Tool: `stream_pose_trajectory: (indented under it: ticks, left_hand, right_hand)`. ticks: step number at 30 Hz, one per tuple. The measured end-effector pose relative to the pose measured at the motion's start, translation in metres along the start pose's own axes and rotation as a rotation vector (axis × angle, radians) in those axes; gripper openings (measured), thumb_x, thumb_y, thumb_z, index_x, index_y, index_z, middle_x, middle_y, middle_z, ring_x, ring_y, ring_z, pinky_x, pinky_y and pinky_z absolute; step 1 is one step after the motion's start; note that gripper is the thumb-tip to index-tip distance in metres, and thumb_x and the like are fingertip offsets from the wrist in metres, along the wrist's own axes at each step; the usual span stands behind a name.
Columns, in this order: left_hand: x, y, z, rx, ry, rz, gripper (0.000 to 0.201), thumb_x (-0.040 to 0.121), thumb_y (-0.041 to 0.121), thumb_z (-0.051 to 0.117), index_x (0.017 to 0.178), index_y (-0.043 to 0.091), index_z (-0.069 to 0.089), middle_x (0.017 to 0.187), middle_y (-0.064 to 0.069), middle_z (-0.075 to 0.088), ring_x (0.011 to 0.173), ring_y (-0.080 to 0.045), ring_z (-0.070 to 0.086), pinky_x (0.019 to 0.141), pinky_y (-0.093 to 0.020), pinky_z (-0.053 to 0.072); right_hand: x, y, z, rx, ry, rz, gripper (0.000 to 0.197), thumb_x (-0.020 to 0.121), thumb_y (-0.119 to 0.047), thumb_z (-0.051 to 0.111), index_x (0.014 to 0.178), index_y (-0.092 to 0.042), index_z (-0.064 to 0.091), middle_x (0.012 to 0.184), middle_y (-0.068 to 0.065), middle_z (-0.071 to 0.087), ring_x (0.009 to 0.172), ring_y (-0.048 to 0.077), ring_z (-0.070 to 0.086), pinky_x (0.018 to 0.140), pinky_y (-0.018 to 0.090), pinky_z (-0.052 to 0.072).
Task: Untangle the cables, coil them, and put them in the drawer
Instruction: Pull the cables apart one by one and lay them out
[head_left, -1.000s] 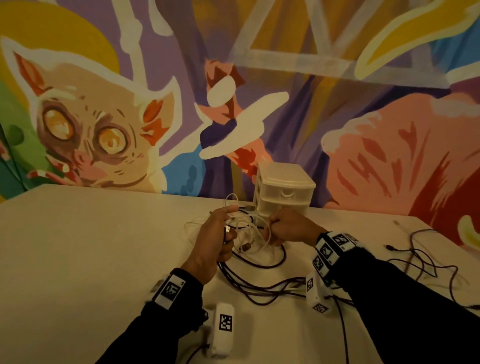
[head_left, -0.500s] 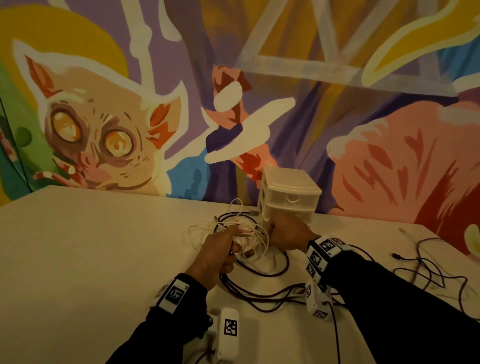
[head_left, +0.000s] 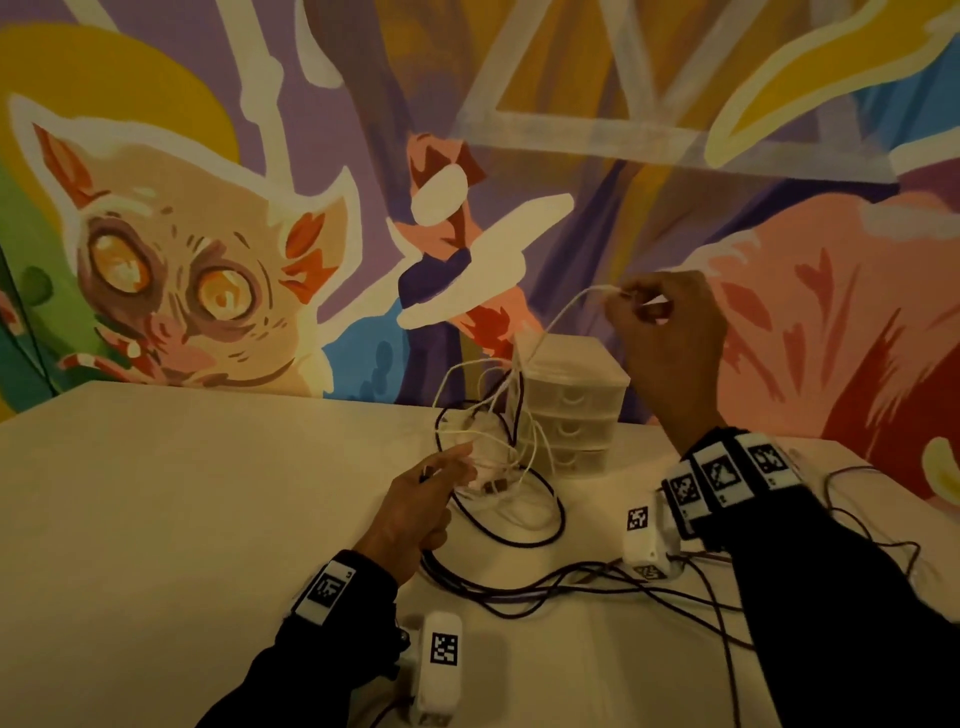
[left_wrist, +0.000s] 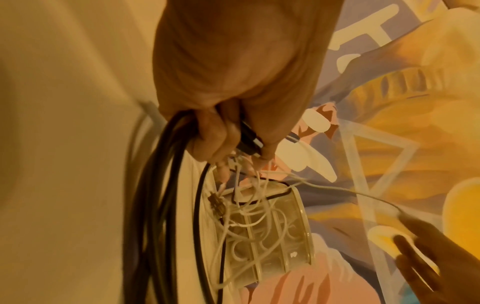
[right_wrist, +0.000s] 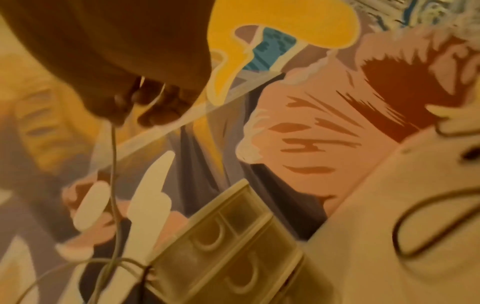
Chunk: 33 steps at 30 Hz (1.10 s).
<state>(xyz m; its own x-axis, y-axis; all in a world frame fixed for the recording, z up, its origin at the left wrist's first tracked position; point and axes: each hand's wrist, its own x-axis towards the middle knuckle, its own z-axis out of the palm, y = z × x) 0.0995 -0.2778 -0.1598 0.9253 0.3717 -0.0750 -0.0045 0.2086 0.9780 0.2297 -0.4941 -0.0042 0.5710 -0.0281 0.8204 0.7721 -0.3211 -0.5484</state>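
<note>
Stretching up from a tangle of black and white cables (head_left: 498, 462) on the table (head_left: 182, 519), a white cable (head_left: 561, 317) is pinched in the raised right hand (head_left: 670, 332). The left hand (head_left: 415, 514) grips black loops beside the drawer unit (head_left: 576, 410).

I see a drawer unit (head_left: 571, 410) of translucent, slightly glossy plastic, thin white cables (head_left: 519, 415) and black cables (head_left: 519, 587) with smooth coating, on a matt pale table (head_left: 182, 519).
</note>
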Motion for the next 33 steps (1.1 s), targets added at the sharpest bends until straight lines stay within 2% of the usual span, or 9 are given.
stream_pose_trajectory:
  ticks: [1, 4, 6, 10, 14, 20, 24, 28, 33]
  left_hand:
    - [0.001, 0.000, 0.000, 0.002, -0.008, -0.002, 0.025, 0.109, 0.028, 0.060, 0.127, 0.034, 0.074, 0.114, -0.001, 0.081, 0.046, -0.009, 0.022, 0.041, -0.022, 0.018]
    - [0.000, 0.003, 0.002, 0.009, -0.009, -0.045, 0.025, 0.108, 0.035, 0.060, 0.126, 0.027, 0.074, 0.089, 0.000, 0.075, 0.045, -0.008, 0.022, 0.039, -0.021, 0.018]
    - [0.000, 0.006, 0.004, 0.025, -0.006, -0.083, 0.025, 0.108, 0.035, 0.060, 0.125, 0.023, 0.074, 0.079, 0.004, 0.076, 0.045, -0.008, 0.022, 0.039, -0.021, 0.018]
    - [0.001, 0.009, 0.004, 0.060, 0.024, -0.136, 0.027, 0.109, 0.031, 0.055, 0.124, 0.018, 0.074, 0.113, -0.009, 0.081, 0.044, -0.008, 0.024, 0.039, -0.021, 0.020]
    - [0.000, 0.014, 0.004, 0.143, 0.024, -0.153, 0.030, 0.111, 0.031, 0.048, 0.125, 0.016, 0.070, 0.108, -0.013, 0.082, 0.045, -0.009, 0.024, 0.041, -0.020, 0.018]
    - [-0.002, 0.022, 0.000, 0.371, 0.093, -0.084, 0.027, 0.106, 0.033, 0.053, 0.113, 0.008, 0.057, 0.085, -0.013, 0.057, 0.044, -0.008, 0.030, 0.041, -0.022, 0.022]
    - [-0.009, 0.030, -0.002, 0.379, 0.254, 0.039, 0.028, 0.105, 0.042, 0.056, 0.113, 0.018, 0.045, 0.100, -0.011, 0.063, 0.066, -0.016, 0.043, 0.052, -0.028, 0.035]
    - [-0.017, 0.033, -0.007, 0.404, 0.320, 0.074, 0.031, 0.103, 0.047, 0.056, 0.114, 0.018, 0.057, 0.114, -0.012, 0.066, 0.074, -0.021, 0.048, 0.059, -0.030, 0.039]
    - [-0.037, 0.041, 0.003, 0.388, 0.249, 0.176, 0.044, 0.104, 0.047, 0.057, 0.076, 0.013, 0.059, 0.066, -0.003, 0.052, 0.056, -0.017, 0.035, 0.052, -0.030, 0.027]
  right_hand:
    - [-0.001, 0.003, -0.003, 0.073, 0.063, 0.033, 0.013, 0.090, -0.032, 0.081, 0.097, -0.022, 0.076, 0.103, 0.000, 0.070, 0.083, 0.004, 0.069, 0.081, 0.034, 0.060]
    - [-0.022, 0.013, 0.001, 0.130, -0.219, 0.279, 0.014, 0.088, -0.033, 0.082, 0.096, -0.025, 0.074, 0.096, -0.005, 0.079, 0.086, 0.013, 0.076, 0.085, 0.049, 0.064]
    - [-0.047, 0.020, 0.001, 0.201, -0.218, 0.419, 0.015, 0.089, -0.026, 0.082, 0.099, -0.019, 0.073, 0.101, -0.005, 0.081, 0.091, 0.015, 0.078, 0.088, 0.049, 0.064]
    - [-0.082, 0.029, -0.007, 0.805, -0.100, 0.728, 0.010, 0.104, -0.013, 0.063, 0.107, -0.011, 0.072, 0.120, 0.004, 0.079, 0.116, 0.020, 0.074, 0.093, 0.034, 0.060]
    - [-0.100, 0.057, -0.009, 1.173, 0.003, 1.026, 0.019, 0.106, -0.013, 0.058, 0.116, -0.005, 0.073, 0.127, 0.011, 0.076, 0.115, 0.015, 0.075, 0.082, 0.019, 0.062]
    - [-0.114, 0.089, -0.006, 1.303, 0.033, 0.984, 0.014, 0.110, -0.016, 0.054, 0.115, -0.013, 0.066, 0.133, 0.011, 0.074, 0.125, 0.021, 0.071, 0.082, 0.022, 0.062]
    - [-0.121, 0.093, -0.004, 1.324, 0.075, 0.988, 0.007, 0.108, -0.017, 0.057, 0.105, -0.022, 0.060, 0.130, 0.010, 0.075, 0.121, 0.024, 0.073, 0.082, 0.025, 0.063]
    - [-0.121, 0.096, -0.005, 1.345, 0.113, 0.987, 0.013, 0.108, -0.013, 0.055, 0.103, -0.018, 0.066, 0.131, 0.010, 0.075, 0.116, 0.019, 0.075, 0.092, 0.026, 0.062]
    - [-0.120, 0.092, -0.005, 1.361, 0.083, 0.994, 0.017, 0.108, -0.015, 0.057, 0.118, -0.011, 0.070, 0.128, 0.006, 0.076, 0.116, 0.015, 0.074, 0.095, 0.024, 0.060]
